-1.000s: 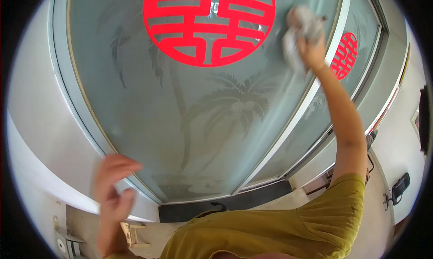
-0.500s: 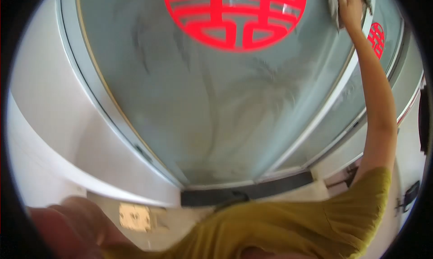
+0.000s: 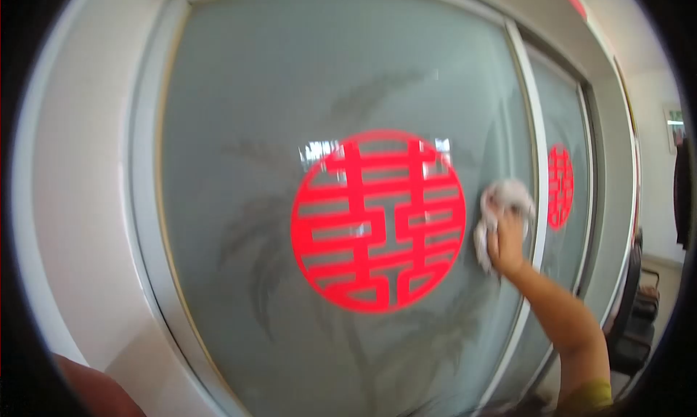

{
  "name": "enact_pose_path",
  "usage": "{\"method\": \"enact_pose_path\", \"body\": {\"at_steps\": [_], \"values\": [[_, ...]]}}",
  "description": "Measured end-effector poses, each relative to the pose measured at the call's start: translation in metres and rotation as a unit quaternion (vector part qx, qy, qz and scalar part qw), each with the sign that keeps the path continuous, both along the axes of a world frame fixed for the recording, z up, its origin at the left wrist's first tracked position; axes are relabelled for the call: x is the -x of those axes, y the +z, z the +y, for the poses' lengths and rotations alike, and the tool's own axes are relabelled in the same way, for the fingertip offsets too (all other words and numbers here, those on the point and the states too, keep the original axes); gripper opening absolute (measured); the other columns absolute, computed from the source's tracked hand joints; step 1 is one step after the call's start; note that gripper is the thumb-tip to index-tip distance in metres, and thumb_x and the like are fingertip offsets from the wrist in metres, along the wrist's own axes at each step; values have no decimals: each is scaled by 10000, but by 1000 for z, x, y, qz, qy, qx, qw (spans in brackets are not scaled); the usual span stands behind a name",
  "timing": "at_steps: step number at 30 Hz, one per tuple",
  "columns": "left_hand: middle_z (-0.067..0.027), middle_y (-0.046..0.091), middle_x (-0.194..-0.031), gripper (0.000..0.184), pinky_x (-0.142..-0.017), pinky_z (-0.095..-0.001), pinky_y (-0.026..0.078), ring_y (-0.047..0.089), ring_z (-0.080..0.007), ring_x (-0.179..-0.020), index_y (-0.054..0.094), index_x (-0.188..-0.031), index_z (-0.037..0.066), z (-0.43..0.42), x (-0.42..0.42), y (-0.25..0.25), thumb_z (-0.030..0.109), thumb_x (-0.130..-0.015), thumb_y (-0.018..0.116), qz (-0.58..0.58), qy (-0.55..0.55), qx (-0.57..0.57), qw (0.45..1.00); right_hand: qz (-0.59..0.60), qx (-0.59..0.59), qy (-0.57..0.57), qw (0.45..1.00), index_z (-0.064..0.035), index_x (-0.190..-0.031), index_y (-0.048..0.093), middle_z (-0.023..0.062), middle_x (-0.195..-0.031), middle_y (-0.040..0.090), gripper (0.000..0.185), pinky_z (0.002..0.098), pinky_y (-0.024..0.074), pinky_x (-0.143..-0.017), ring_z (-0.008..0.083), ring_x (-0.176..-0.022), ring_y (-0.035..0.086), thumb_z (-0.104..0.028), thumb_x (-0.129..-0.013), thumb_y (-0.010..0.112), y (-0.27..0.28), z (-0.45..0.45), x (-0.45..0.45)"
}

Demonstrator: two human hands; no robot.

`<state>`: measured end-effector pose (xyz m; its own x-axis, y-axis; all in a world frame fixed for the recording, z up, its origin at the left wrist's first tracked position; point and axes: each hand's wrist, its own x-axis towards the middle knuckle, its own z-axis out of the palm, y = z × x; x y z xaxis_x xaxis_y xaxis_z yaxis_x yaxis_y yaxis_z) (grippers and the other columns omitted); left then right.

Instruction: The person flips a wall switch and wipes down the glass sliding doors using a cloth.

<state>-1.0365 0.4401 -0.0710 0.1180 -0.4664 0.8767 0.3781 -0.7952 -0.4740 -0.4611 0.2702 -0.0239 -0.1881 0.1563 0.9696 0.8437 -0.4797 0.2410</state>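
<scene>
My right hand [image 3: 506, 244] is closed around a whitish cleaning cloth [image 3: 506, 193] and presses it to the frosted glass door panel [image 3: 247, 97]. It is near the panel's right-hand frame, beside a big round red double-happiness sticker [image 3: 377, 221] in the middle of the glass. The cloth is bunched, with part of it hanging below my fingers. A blurred reddish shape [image 3: 91, 388], perhaps part of my left arm, shows at the lower left edge; my left hand cannot be made out.
Light metal framing [image 3: 536, 141] borders the glass on the right. Past it stands a second glass panel with a smaller red sticker [image 3: 560, 186]. A white wall [image 3: 80, 163] is on the left. Dark objects [image 3: 633, 330] are at the far right.
The view has tilted up, so the whole sticker shows and the floor has gone out of sight. My right hand still holds the cloth on the glass near the right-hand frame.
</scene>
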Motion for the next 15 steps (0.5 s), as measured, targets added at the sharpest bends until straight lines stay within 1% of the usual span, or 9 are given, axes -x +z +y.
{"method": "enact_pose_path", "body": {"at_steps": [2,3,4,7,8,9,11,13,15], "values": [[-143,549,-1195,351,-964,-401,393,506,-258,-1154,551,-1160,11,15,-11,2,280,-948,474,6,12,-9,1000,-13,-3,-41,999,-34,-1292,521,254,-1291,510,506,524,314,-1030,447,-1204,453,-96,-795,444,-10,8,-16],[-144,546,-1201,352,-969,-400,391,504,-258,-1159,550,-1165,10,15,-10,8,277,-948,473,12,17,-19,1000,-75,-8,-15,997,-43,-1304,515,249,-1288,513,491,521,316,-1029,449,-1193,458,-99,-823,434,-3,2,-23],[-144,544,-1207,353,-974,-399,389,502,-258,-1164,549,-1169,10,22,-14,15,274,-948,472,23,15,-30,999,-44,-4,-5,999,-48,-1310,509,240,-1260,524,472,514,317,-1016,445,-1157,467,-103,-850,421,-6,3,-21],[-146,537,-1226,355,-988,-397,383,497,-257,-1179,546,-1182,10,33,-23,41,267,-949,469,60,-4,-41,997,-35,13,18,999,-95,-1324,509,216,-1270,509,482,481,310,-1009,414,-1125,461,-120,-845,468,8,1,0],[-146,534,-1233,356,-993,-397,381,495,-257,-1184,545,-1187,9,34,-23,39,264,-950,469,63,-9,-42,997,-34,25,4,999,-108,-1325,511,217,-1279,502,489,476,311,-1014,415,-1145,452,-120,-836,485,8,-2,-3],[-147,532,-1239,357,-998,-396,379,493,-256,-1189,544,-1191,9,60,-26,30,261,-950,468,57,-15,-34,998,-56,45,-12,997,-120,-1326,513,218,-1289,496,498,470,313,-1019,416,-1164,443,-119,-828,502,10,36,-5],[-148,527,-1252,360,-1007,-394,376,489,-256,-1199,541,-1200,9,40,-41,33,256,-950,466,53,-26,-46,997,-91,4,-1,996,-121,-1314,520,230,-1294,493,479,467,311,-1035,420,-1205,433,-124,-836,501,40,25,-15],[-149,522,-1265,362,-1017,-393,372,486,-255,-1209,539,-1209,8,21,-57,44,251,-951,464,60,-40,-50,996,-80,-60,33,994,-124,-1299,530,209,-1280,511,446,452,337,-1015,412,-1174,458,-138,-855,492,83,8,-25],[-150,517,-1277,365,-1026,-392,368,482,-255,-1219,537,-1218,8,-2,-74,55,246,-951,463,72,-47,-68,994,-75,-144,45,986,-117,-1271,542,176,-1198,556,391,440,384,-956,382,-1114,497,-185,-892,479,131,-12,-46]]}}
